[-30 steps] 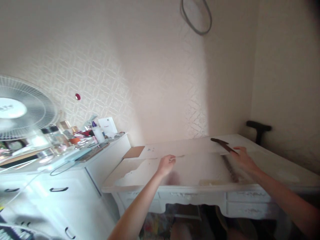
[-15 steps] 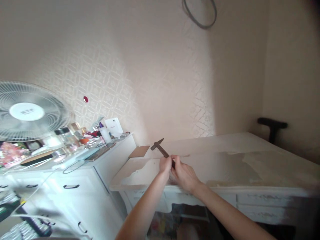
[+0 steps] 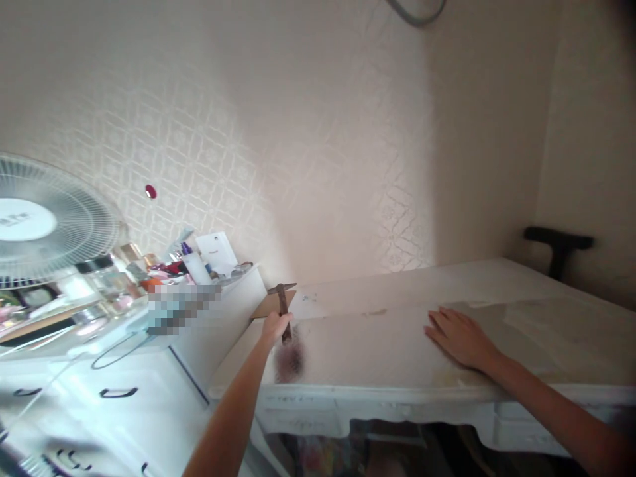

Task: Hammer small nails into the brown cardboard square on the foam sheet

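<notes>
My left hand is closed round the handle of a small dark hammer-like tool, held upright at the left end of a worn white desk. The tool's head points up, just in front of a brown cardboard piece lying on the desk. My right hand lies flat and open on the desk's glossy top, well to the right of the tool, holding nothing.
A white chest of drawers stands left of the desk, crowded with bottles, boxes and a cable. A white fan rises at far left. A dark chair armrest shows beyond the desk's right end. A patterned wall runs behind.
The tool went from my right hand at the desk's right side into my left hand, which carried it to the left end. My right hand let go and now lies flat.
</notes>
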{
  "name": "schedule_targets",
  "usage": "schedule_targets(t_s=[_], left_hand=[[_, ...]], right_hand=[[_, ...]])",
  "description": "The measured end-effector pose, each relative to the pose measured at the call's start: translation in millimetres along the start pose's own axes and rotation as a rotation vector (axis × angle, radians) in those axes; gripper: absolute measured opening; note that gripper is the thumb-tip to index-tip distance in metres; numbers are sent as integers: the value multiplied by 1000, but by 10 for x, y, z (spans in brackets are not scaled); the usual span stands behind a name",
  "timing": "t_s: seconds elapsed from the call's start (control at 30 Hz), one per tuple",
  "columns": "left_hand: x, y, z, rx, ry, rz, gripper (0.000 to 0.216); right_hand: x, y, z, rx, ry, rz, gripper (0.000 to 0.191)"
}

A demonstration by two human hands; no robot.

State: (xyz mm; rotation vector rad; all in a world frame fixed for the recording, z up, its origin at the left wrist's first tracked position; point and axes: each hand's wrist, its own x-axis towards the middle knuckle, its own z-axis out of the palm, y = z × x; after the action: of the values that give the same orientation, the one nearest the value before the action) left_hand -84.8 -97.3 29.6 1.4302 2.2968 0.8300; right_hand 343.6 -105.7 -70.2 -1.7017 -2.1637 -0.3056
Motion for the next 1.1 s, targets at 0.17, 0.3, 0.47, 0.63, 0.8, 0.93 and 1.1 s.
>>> schedule_targets(t_s=[0.17, 0.3, 0.47, 0.63, 0.8, 0.93, 1.1], left_hand=[[235, -29, 50, 62, -52, 60, 24], [341, 24, 177, 69, -63, 78, 25], [406, 43, 301, 67, -73, 90, 25], [421, 58, 369, 39, -112, 105, 21], [449, 123, 382, 82, -144, 116, 19], [474, 143, 371, 123, -180, 130, 19], [545, 149, 342, 221, -188, 145, 20]], right_hand=[[-49, 7, 75, -51, 34, -12, 49], [-67, 19, 76, -55, 58, -29, 49], [-79, 48, 69, -52, 55, -17, 50], [-91, 64, 66, -37, 44, -11, 51], [-108, 71, 82, -39, 39, 4, 53], [-114, 77, 94, -33, 38, 2, 54], [-124, 74, 63, -45, 48, 2, 53]])
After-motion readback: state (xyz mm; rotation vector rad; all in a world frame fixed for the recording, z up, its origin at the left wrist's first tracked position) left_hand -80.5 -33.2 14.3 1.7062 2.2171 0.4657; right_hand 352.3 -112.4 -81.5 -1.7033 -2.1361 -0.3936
